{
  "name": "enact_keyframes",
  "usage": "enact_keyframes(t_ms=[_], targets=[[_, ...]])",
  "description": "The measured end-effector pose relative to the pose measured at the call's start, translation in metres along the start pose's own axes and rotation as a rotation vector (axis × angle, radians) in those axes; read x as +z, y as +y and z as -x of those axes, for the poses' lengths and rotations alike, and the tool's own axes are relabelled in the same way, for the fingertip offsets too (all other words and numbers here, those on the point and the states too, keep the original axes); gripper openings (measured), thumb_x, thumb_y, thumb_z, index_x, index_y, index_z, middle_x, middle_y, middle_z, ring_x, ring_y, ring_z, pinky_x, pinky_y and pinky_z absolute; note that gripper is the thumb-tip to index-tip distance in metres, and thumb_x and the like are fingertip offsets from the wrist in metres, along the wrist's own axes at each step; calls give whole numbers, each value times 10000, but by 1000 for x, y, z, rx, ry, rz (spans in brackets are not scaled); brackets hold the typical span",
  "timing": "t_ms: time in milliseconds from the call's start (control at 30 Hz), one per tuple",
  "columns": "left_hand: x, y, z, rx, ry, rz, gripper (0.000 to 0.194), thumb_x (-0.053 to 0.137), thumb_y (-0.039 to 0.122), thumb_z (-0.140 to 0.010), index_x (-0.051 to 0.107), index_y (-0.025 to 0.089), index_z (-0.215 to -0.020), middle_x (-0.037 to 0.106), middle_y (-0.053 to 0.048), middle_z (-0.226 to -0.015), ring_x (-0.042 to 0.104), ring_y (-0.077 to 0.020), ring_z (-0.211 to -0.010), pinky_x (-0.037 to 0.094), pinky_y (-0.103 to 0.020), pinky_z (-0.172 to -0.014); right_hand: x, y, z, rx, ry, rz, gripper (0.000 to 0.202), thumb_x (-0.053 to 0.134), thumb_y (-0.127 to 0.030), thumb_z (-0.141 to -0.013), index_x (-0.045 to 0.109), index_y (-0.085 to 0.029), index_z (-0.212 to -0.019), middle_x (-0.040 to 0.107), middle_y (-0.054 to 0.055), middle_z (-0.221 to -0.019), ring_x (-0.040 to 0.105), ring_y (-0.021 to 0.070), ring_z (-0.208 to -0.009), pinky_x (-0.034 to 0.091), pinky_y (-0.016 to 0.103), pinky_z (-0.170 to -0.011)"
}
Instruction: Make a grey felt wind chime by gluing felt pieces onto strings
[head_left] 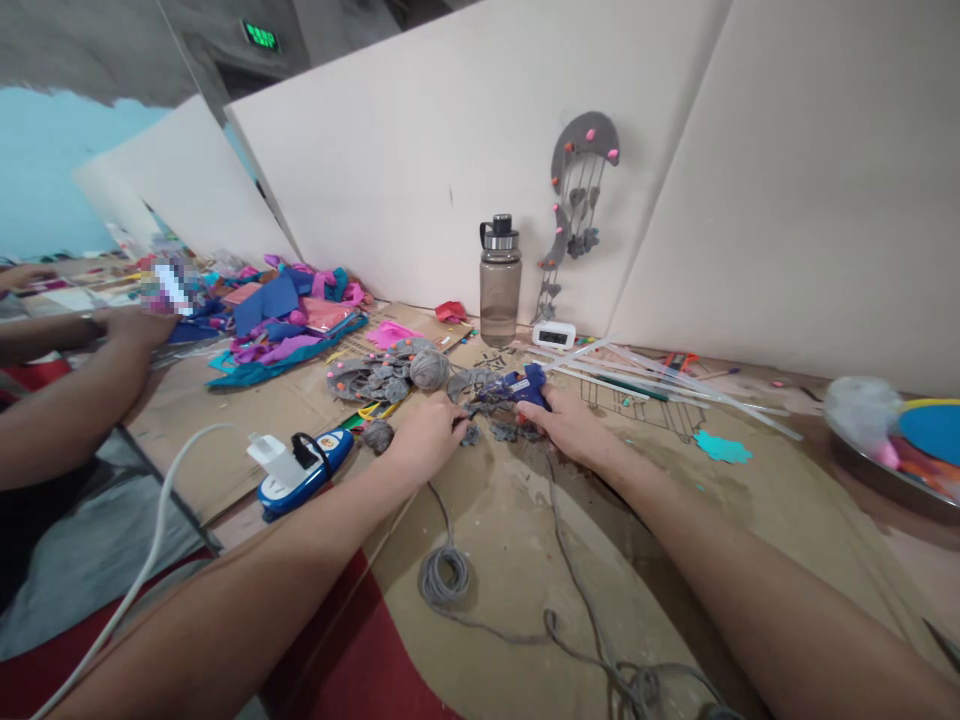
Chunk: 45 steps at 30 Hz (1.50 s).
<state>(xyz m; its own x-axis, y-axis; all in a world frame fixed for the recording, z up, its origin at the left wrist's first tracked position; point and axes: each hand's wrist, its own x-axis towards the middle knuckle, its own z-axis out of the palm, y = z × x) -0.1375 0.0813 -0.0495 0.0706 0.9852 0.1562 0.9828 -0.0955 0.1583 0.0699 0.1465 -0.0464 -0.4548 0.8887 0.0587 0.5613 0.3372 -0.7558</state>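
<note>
My left hand (429, 432) is closed in a pinch at the edge of a small dark grey piece (491, 406). Its exact kind is hard to make out. My right hand (566, 425) is wrapped round the handle of a blue glue gun (517, 385), whose nozzle points left toward that piece. A clear glue stick sticks out behind the gun. Just under the hands lie small grey scraps (517, 432). Left of them rest a grey yarn ball (430, 368), a smaller yarn ball (377, 436) and a grey crescent decoration with pink dots (349, 380).
A blue power strip (307, 478) holds a white plug. Grey cord (444, 577) lies coiled in front. Behind stand a bottle (500, 290) and a small clock (553, 334); clear glue sticks (697, 390) and a bowl (892, 475) are right. Another person's arm (82, 380) reaches in left, near colourful felt (277, 305).
</note>
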Motion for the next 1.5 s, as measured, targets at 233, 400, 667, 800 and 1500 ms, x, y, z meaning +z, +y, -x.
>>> enact_keyframes(t_ms=[233, 400, 667, 800, 1500], targets=[[-3, 3, 1, -10, -7, -5, 275, 482, 284, -889, 739, 185, -899, 655, -93, -914, 617, -199, -900, 471, -292, -835, 2, -2, 0, -25, -24, 59, 236, 475, -361, -883, 605, -176, -815, 566, 10, -645, 527, 128, -573, 383, 242, -567], [-2, 3, 1, -6, -7, -2, 272, 483, 279, -888, 738, 185, -901, 651, -90, -913, 615, -197, -892, 472, -288, -830, 5, 0, -4, -39, -28, 71, 221, 480, -365, -883, 583, -187, -804, 566, 10, -633, 536, 139, -580, 374, 247, -558], [-2, 2, 2, 3, 4, -3, 274, 485, 284, -889, 740, 184, -893, 652, -88, -917, 612, -197, -903, 467, -295, -842, 5, -3, -3, -27, -20, 77, 220, 477, -358, -880, 560, -191, -763, 562, 11, -633, 543, 146, -600, 369, 249, -564], [-1, 1, 1, 6, 7, 2, 281, 480, 293, -894, 739, 183, -898, 654, -90, -916, 613, -196, -903, 468, -291, -842, 4, -4, -1, -9, 6, 42, 208, 472, -347, -885, 551, -187, -778, 589, 13, -674, 539, 131, -588, 375, 243, -565], [-2, 2, 2, 4, 3, -15, 274, 481, 270, -885, 740, 185, -909, 652, -86, -908, 615, -188, -872, 473, -276, -812, 7, 2, -6, -57, -13, 107, 256, 459, -390, -887, 575, -188, -781, 597, 24, -675, 553, 147, -620, 373, 250, -590]])
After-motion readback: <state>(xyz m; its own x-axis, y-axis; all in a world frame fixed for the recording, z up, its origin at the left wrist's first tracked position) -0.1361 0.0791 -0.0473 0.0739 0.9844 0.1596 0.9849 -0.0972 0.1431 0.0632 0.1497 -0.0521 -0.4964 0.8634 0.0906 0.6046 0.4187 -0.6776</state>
